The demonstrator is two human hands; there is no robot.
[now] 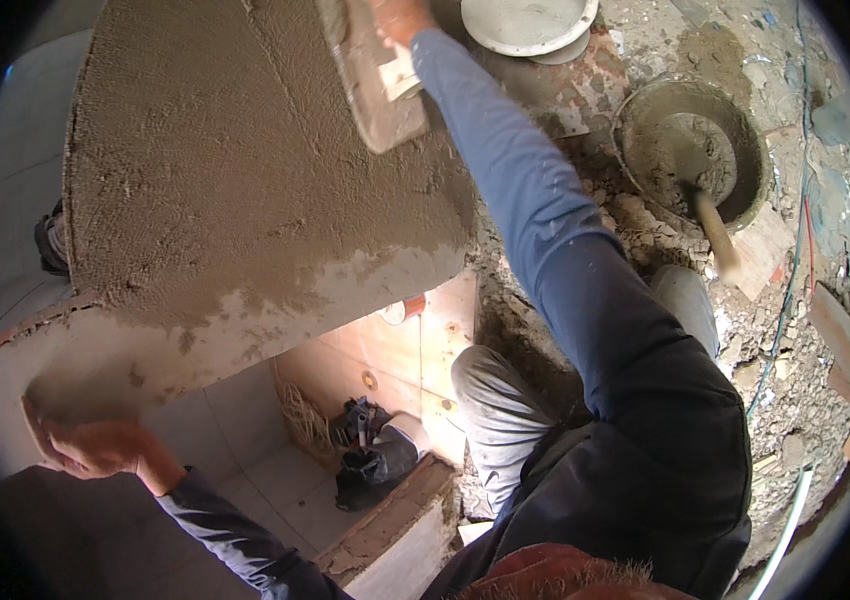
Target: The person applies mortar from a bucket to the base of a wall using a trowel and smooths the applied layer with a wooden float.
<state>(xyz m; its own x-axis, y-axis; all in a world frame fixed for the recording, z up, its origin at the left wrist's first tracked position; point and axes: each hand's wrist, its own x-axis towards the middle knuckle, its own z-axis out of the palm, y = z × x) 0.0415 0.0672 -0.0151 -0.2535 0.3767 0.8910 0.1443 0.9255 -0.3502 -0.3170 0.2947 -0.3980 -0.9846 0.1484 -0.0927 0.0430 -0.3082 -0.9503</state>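
Head (pixel 565 578), float (pixel 387 118) in right hand (pixel 401 18)

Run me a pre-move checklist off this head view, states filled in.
1. Right hand has hold of the float: ok.
2. Float flat against the mortar-coated surface: cannot tell; it overlaps the surface's right side, underside hidden.
3. Coating covers the whole surface: not ok; a pale strip shows along the lower edge.
4. Mortar in the round bucket: ok, some inside.
5. Wooden-handled tool within the bucket: ok, handle leaning out over the rim.
6. Left hand grip: cannot tell; it is at the surface's lower-left end.
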